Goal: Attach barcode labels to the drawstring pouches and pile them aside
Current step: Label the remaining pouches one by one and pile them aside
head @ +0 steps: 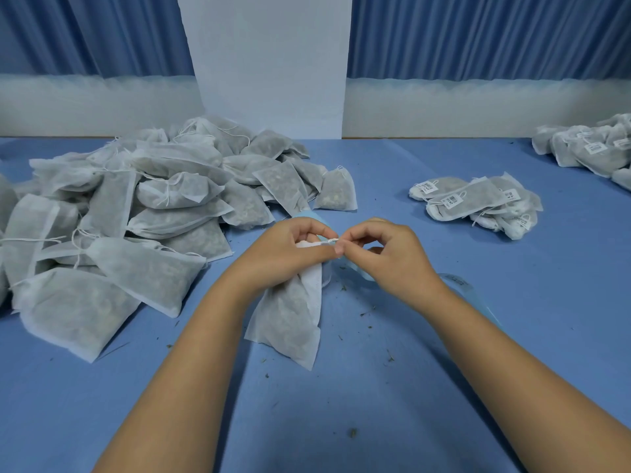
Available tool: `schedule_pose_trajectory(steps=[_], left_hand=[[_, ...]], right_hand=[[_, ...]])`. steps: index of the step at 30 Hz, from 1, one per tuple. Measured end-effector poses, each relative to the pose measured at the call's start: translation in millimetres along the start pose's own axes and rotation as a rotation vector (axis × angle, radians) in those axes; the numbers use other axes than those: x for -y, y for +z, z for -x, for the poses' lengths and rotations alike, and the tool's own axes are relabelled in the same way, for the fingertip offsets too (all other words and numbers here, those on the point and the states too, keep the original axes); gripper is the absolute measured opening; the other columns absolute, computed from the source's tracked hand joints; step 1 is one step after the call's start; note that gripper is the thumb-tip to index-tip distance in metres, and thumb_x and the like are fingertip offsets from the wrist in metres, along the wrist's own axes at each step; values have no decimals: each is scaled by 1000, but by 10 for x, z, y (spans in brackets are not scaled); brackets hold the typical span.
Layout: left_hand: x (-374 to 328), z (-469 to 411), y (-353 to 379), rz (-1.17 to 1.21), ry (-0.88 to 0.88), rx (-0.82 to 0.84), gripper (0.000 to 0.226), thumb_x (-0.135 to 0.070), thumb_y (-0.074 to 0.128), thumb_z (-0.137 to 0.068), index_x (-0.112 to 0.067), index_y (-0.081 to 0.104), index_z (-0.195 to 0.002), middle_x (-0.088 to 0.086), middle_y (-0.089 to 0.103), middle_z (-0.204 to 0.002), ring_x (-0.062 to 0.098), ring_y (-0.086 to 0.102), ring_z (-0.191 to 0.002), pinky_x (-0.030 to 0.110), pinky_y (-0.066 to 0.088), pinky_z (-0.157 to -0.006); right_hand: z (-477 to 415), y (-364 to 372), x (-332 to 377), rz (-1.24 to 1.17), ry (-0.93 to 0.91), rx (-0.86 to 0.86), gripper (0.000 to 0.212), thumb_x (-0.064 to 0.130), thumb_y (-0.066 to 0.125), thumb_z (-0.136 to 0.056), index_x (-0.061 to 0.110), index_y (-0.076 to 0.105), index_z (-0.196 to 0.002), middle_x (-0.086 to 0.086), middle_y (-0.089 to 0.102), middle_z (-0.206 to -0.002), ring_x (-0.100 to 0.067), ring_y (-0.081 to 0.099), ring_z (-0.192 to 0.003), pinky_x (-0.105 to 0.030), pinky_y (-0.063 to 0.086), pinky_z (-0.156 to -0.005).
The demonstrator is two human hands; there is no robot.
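Okay, you're holding one drawstring pouch (290,315) at the middle of the bench (512,336), right in front of you. It's showing as white, thin, half see-through fabric with grey-green filling inside. Its body is lying tilted on the blue bench cover, with the bottom corner pointing toward you and the neck lifted.

Your left grip (290,250) is curling round the gathered neck. Your right grip (389,254) is narrow, with thumb and forefinger pinching a white bit (333,241) at the pouch mouth. The left thumb and forefinger are meeting it from the other side. Whether it's string or label is too small to tell.

A pale blue strip (454,279) is running under both hands and out past your right wrist, and your hands and forearm are covering most of it.

To the left, a big unlabelled heap (136,206) of the same pouches is spreading close to your left forearm, strings trailing loose. A small labelled pile (478,203) is sitting right of centre, well apart from your hands, with barcode tags facing up. Another labelled pile (587,148) is sitting at the far right edge.

Dark crumbs (353,432) are lying scattered over the bench near you. Behind the bench, a white panel (269,63) is standing between blue curtains (478,35).
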State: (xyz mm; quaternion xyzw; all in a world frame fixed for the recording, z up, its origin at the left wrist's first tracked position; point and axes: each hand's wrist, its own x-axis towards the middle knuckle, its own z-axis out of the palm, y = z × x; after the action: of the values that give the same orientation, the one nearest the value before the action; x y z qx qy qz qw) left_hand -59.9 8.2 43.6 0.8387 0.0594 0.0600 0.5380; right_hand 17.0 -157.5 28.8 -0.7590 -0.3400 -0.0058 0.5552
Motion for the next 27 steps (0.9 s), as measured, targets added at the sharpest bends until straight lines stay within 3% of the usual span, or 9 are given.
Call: schedule_pose_trajectory(steps=[4, 7, 10, 12, 14, 18, 23, 27], left_hand=[[-25, 19, 0, -62, 15, 11, 7, -32, 79, -83, -25, 77, -87, 14, 67, -86, 20, 56, -77, 37, 44, -74], [-31, 19, 21, -104, 14, -14, 15, -37, 74, -87, -24, 76, -79, 3, 55, -67, 17, 44, -64, 25, 34, -56], [-34, 22, 12, -109, 43, -6, 17, -38, 67, -91, -30, 78, -81, -4, 57, -68, 13, 43, -59, 18, 32, -49], [-41, 29, 19, -100, 75, -1, 20, -36, 65, -93, -32, 77, -78, -10, 60, -69, 8, 46, -60, 14, 34, -51], [-47, 33, 40, -102, 106, 4, 22, -33, 64, -94, -31, 76, -76, -4, 65, -72, 6, 50, -65, 15, 36, -56], [-45, 28, 67, -121, 167, 15, 21, -32, 62, -96, -28, 74, -79, 3, 66, -81, 16, 50, -69, 25, 38, -61], [-22, 24, 115, -209, 216, -4, 23, -28, 58, -98, -29, 64, -76, -13, 62, -75, 29, 54, -74, 30, 42, -63], [-6, 5, 134, -310, 271, -3, 22, -25, 57, -97, -22, 59, -75, 1, 57, -74, 16, 44, -65, 26, 36, -62]], right_hand=[[-11, -13, 15, -78, 27, -1, 11, 11, 75, -84, 18, 72, -76, 7, 71, -80, -6, 64, -75, -16, 49, -69], [-19, -30, 28, -124, 50, 9, 9, 10, 74, -84, 15, 72, -77, 14, 69, -73, 0, 60, -69, -13, 47, -68], [-31, -51, 38, -228, 129, -16, 14, 10, 71, -85, 19, 71, -74, 11, 66, -70, -5, 58, -69, -20, 51, -67], [-43, -68, 48, -321, 205, -36, 19, 10, 68, -86, 21, 69, -71, 8, 65, -70, -6, 59, -70, -19, 50, -63], [-57, -81, 51, -412, 276, -45, 24, 10, 63, -87, 23, 66, -67, 5, 64, -72, -8, 59, -71, -20, 49, -61], [-81, -90, 39, -552, 415, -76, 31, 11, 58, -85, 24, 65, -57, 2, 62, -71, -11, 59, -69, -22, 48, -60], [-108, -99, 17, -679, 530, -108, 20, 11, 61, -85, 14, 64, -66, 0, 61, -67, -11, 57, -66, -22, 50, -59], [-127, -88, 7, -779, 600, -157, 18, 8, 60, -87, 10, 62, -69, 0, 62, -62, -10, 58, -59, -21, 49, -54]])
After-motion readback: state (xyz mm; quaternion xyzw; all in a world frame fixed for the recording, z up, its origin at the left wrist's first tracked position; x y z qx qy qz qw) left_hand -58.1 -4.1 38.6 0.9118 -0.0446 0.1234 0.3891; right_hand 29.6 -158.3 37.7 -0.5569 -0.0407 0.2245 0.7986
